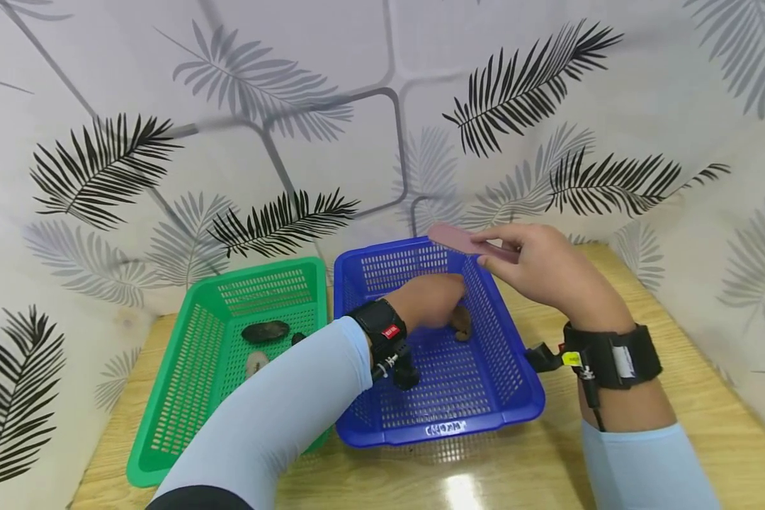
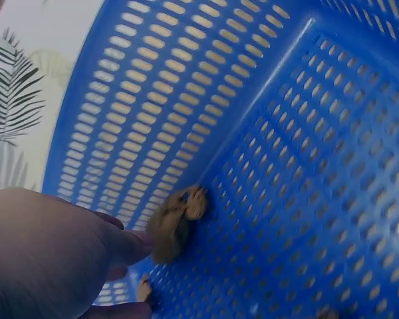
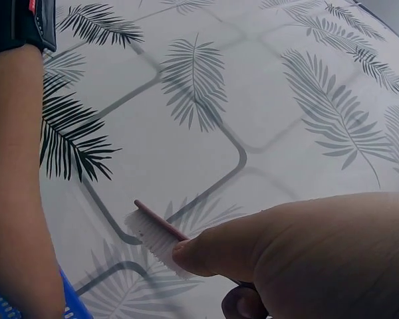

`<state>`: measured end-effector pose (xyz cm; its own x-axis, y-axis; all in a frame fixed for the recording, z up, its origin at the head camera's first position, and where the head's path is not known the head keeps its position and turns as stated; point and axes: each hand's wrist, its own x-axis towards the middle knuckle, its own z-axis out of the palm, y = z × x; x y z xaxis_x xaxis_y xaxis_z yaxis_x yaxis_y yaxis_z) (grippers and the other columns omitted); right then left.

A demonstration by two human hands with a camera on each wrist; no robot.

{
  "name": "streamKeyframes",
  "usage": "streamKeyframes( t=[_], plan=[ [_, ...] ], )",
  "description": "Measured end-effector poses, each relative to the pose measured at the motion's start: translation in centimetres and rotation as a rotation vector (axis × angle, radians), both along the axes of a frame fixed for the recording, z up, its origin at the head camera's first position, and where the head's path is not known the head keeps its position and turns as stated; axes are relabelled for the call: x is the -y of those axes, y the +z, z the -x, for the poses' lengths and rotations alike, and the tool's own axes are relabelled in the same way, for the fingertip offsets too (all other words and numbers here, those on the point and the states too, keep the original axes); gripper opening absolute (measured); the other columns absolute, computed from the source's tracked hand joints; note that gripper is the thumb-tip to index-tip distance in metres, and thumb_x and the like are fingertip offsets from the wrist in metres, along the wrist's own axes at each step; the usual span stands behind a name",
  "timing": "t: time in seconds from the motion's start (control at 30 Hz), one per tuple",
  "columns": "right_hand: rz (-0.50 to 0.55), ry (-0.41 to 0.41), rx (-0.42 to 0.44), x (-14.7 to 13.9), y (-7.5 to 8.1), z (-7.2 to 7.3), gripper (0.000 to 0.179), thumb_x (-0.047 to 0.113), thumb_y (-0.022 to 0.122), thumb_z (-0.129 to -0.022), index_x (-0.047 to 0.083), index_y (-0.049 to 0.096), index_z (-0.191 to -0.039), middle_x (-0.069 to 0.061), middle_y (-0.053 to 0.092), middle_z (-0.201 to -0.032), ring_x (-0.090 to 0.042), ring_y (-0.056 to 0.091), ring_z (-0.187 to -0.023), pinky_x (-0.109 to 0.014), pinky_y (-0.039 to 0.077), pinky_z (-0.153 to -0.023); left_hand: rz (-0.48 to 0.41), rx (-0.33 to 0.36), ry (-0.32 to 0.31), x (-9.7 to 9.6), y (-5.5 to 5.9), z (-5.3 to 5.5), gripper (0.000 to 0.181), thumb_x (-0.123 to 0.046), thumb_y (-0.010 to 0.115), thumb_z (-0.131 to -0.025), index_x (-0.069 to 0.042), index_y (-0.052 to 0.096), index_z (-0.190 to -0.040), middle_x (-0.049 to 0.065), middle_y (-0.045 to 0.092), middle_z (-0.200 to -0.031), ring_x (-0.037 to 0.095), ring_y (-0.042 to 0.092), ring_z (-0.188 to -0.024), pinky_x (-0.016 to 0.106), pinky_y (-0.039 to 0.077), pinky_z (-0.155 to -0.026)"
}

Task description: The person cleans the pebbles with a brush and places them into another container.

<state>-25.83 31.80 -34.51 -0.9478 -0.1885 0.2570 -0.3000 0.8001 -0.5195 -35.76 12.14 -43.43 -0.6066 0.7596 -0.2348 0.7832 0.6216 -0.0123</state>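
My right hand [image 1: 535,265] holds a pink brush [image 1: 449,237] above the right rim of the blue basket, pinched between thumb and fingers. Its white bristles [image 3: 153,239] show in the right wrist view. Inside the blue basket [image 1: 443,431], my left hand [image 1: 430,301] reaches down toward the right wall. A fingertip is right at a knobbly brown lump [image 2: 173,229], which lies against the basket wall. Part of a second brown piece [image 2: 144,290] shows between the left fingers. In the head view the left hand partly hides the brown lump [image 1: 462,323].
To the left stands a green basket [image 1: 166,397], holding a dark oblong piece [image 1: 265,331], a pale piece [image 1: 256,363] and another dark piece partly behind the left arm. Both baskets sit on a wooden table [image 1: 516,474] against a leaf-patterned wall covering [image 1: 331,170].
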Motion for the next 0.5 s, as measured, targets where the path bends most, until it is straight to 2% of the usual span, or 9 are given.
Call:
streamKeyframes(
  t=[0.07,0.17,0.2,0.23,0.33,0.4,0.5],
  plan=[
    [-0.001,0.001,-0.002,0.0,0.0,-0.1,0.037,0.028,0.075,-0.111,0.024,0.078,-0.148,-0.013,0.079,-0.128,-0.025,0.06,-0.084,-0.041,0.05,-0.076,-0.006,0.005,-0.002,-0.7,-1.8,1.0,0.009,-0.016,0.073,-0.11,-0.022,0.075,-0.117,-0.006,0.073,-0.117,0.013,0.073,-0.107,0.043,0.065,-0.098],
    [0.002,0.007,-0.005,-0.1,0.1,-0.1,0.037,0.028,0.075,-0.111,0.023,0.078,-0.148,-0.013,0.079,-0.125,-0.024,0.057,-0.079,-0.04,0.049,-0.073,-0.002,0.01,0.003,-1.1,-2.6,1.1,0.008,-0.016,0.075,-0.108,-0.024,0.072,-0.11,-0.007,0.074,-0.11,0.013,0.072,-0.103,0.045,0.065,-0.098],
    [-0.002,0.009,-0.008,-0.1,0.1,-0.1,0.037,0.028,0.075,-0.111,0.022,0.078,-0.148,-0.014,0.079,-0.126,-0.024,0.057,-0.08,-0.039,0.049,-0.074,-0.007,0.016,0.0,-1.1,-2.5,0.9,0.009,-0.014,0.076,-0.107,-0.023,0.072,-0.109,-0.007,0.074,-0.109,0.013,0.073,-0.103,0.044,0.065,-0.098],
    [-0.003,0.01,-0.009,-0.1,0.1,-0.1,0.038,0.028,0.076,-0.111,0.022,0.078,-0.148,-0.014,0.079,-0.124,-0.024,0.057,-0.08,-0.039,0.048,-0.073,-0.007,0.034,0.008,-1.0,-1.8,0.3,0.009,-0.015,0.077,-0.107,-0.021,0.074,-0.113,-0.006,0.075,-0.113,0.014,0.073,-0.107,0.042,0.065,-0.101],
    [-0.004,0.013,-0.006,-0.1,0.2,-0.1,0.038,0.028,0.076,-0.111,0.022,0.077,-0.148,-0.013,0.078,-0.122,-0.023,0.057,-0.079,-0.039,0.049,-0.073,-0.01,0.062,0.031,-0.8,-0.3,-1.2,0.029,-0.015,0.083,-0.105,-0.015,0.074,-0.133,0.0,0.076,-0.13,0.017,0.073,-0.124,0.035,0.061,-0.113],
    [-0.001,0.014,0.001,-0.2,0.2,-0.1,0.038,0.028,0.076,-0.111,0.023,0.077,-0.149,-0.013,0.077,-0.122,-0.023,0.057,-0.079,-0.039,0.048,-0.072,0.003,0.056,0.041,-0.7,-0.1,-1.7,0.043,-0.022,0.088,-0.102,-0.013,0.073,-0.141,0.002,0.074,-0.138,0.018,0.07,-0.131,0.032,0.059,-0.117],
    [0.004,0.012,0.008,-0.3,0.2,-0.2,0.037,0.028,0.076,-0.111,0.023,0.078,-0.148,-0.012,0.077,-0.122,-0.023,0.057,-0.079,-0.039,0.049,-0.072,0.031,0.051,0.033,-0.4,0.3,-2.2,0.046,-0.029,0.091,-0.1,-0.013,0.075,-0.14,0.003,0.071,-0.139,0.018,0.069,-0.13,0.031,0.06,-0.114]
  ],
)
